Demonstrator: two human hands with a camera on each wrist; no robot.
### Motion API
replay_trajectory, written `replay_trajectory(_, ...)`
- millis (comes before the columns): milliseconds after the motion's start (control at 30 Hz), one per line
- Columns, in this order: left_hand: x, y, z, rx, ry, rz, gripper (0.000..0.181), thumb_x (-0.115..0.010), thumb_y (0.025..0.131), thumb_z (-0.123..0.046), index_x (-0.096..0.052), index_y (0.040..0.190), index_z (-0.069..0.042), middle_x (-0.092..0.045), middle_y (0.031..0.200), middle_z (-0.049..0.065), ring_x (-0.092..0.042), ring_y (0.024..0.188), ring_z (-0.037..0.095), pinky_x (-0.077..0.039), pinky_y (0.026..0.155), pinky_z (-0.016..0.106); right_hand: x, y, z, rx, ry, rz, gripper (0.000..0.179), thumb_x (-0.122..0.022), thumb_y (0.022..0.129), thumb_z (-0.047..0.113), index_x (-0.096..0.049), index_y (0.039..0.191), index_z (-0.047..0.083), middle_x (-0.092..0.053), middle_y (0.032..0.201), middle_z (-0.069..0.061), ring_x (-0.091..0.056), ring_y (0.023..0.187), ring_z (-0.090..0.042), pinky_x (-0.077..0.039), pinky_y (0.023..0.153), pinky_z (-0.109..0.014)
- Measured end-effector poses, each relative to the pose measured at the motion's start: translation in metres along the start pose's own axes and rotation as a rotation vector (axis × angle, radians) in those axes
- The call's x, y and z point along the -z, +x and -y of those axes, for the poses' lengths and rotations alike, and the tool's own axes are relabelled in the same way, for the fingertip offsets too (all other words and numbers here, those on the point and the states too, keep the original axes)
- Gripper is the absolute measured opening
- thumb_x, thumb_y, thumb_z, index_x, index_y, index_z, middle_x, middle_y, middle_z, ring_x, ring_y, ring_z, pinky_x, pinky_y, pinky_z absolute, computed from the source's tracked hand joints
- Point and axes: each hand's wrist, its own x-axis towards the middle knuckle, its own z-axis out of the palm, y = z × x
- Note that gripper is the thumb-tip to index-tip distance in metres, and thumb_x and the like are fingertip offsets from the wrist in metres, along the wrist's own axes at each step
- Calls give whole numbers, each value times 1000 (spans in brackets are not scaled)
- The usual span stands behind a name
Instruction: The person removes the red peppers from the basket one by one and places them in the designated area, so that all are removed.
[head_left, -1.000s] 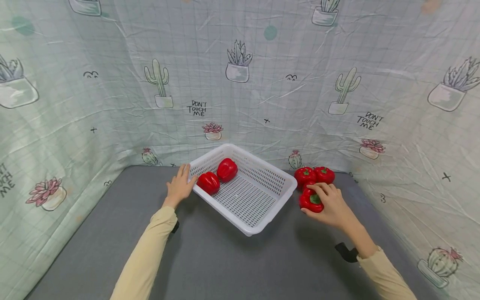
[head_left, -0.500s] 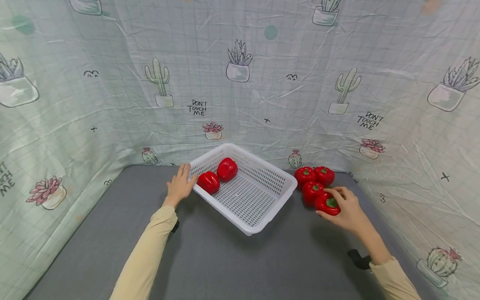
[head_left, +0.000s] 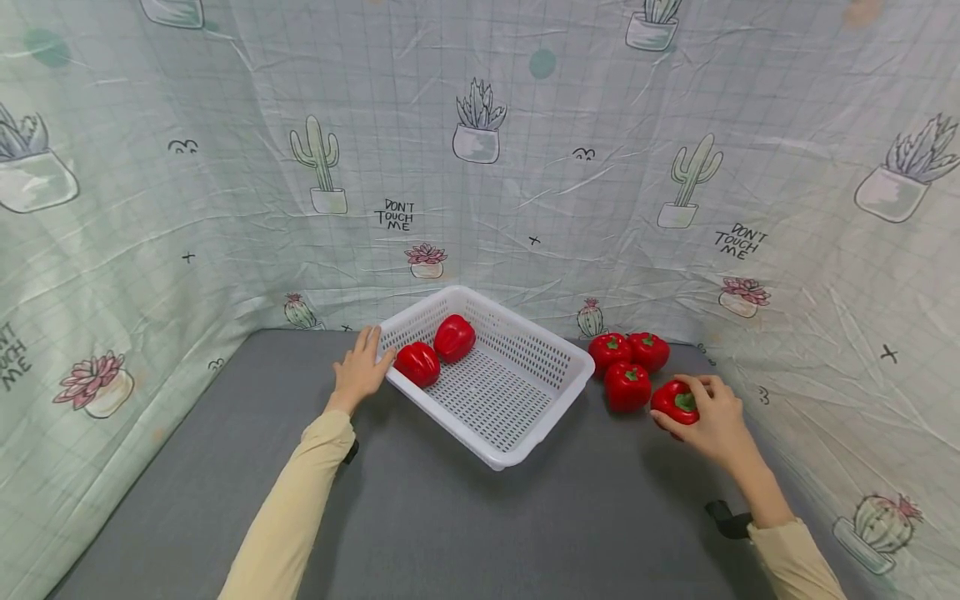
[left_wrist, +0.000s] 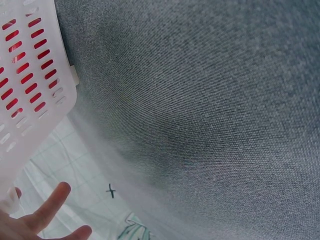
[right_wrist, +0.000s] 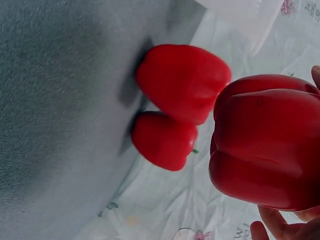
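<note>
My right hand holds a red bell pepper above the table's right side, stem up, fingers and thumb around it. In the right wrist view this pepper fills the right side, with a few fingers below it. To its left stand three more red peppers in a group. My left hand touches the left corner of a white perforated plastic basket, fingers extended and thumb at the rim. Two red peppers lie inside the basket. In the left wrist view, two fingers stand spread off the basket.
The basket sits turned at an angle on a grey cloth-covered table. A patterned curtain with cactus prints hangs behind and along both sides. Dark wrist straps with camera mounts show at the wrists.
My right hand has moved right with the held pepper, away from the group, uncovering the nearest of the three standing peppers. My left hand and the basket have stayed in place.
</note>
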Motion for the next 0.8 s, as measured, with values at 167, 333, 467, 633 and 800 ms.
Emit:
replay_trajectory(167, 1, 0, 0, 2, 6, 0, 63, -34, 91, -43, -18, 143, -10, -16, 148, 15, -35, 119, 51, -18, 91, 72, -4, 5, -9, -41, -19, -13, 58, -71, 72, 33, -47, 115, 1, -41, 106, -26, -38, 96, -45, -30, 71, -54)
replay_trajectory(333, 1, -1, 0, 7, 6, -5, 63, -34, 91, -43, -19, 142, -10, -17, 148, 15, -36, 119, 51, -19, 91, 72, -9, 12, -19, -83, -25, -15, 56, -67, 75, 29, -45, 116, -2, -39, 107, -29, -36, 98, -47, -27, 73, -56)
replay_trajectory(467, 2, -1, -1, 8, 0, 3, 63, -34, 92, -43, -18, 143, -10, -16, 148, 16, -35, 120, 51, -18, 91, 72, -14, 18, -26, -127, -32, -12, 56, -63, 78, 28, -42, 118, -5, -37, 109, -31, -35, 98, -48, -25, 74, -58)
replay_trajectory(633, 2, -1, -2, 7, -1, 8, 63, -33, 92, -43, -18, 143, -10, -15, 148, 15, -35, 120, 51, -17, 91, 72, -19, 26, -35, -172, -46, -7, 57, -60, 81, 30, -39, 120, -6, -35, 109, -32, -34, 99, -48, -25, 75, -60)
replay_trajectory(800, 3, -3, -3, 11, -7, 6, 63, -34, 91, -43, -19, 142, -10, -16, 148, 15, -35, 120, 51, -17, 92, 72, -26, 35, -42, -184, -65, 5, 59, -57, 82, 33, -38, 120, -8, -35, 108, -34, -34, 98, -49, -24, 74, -60)
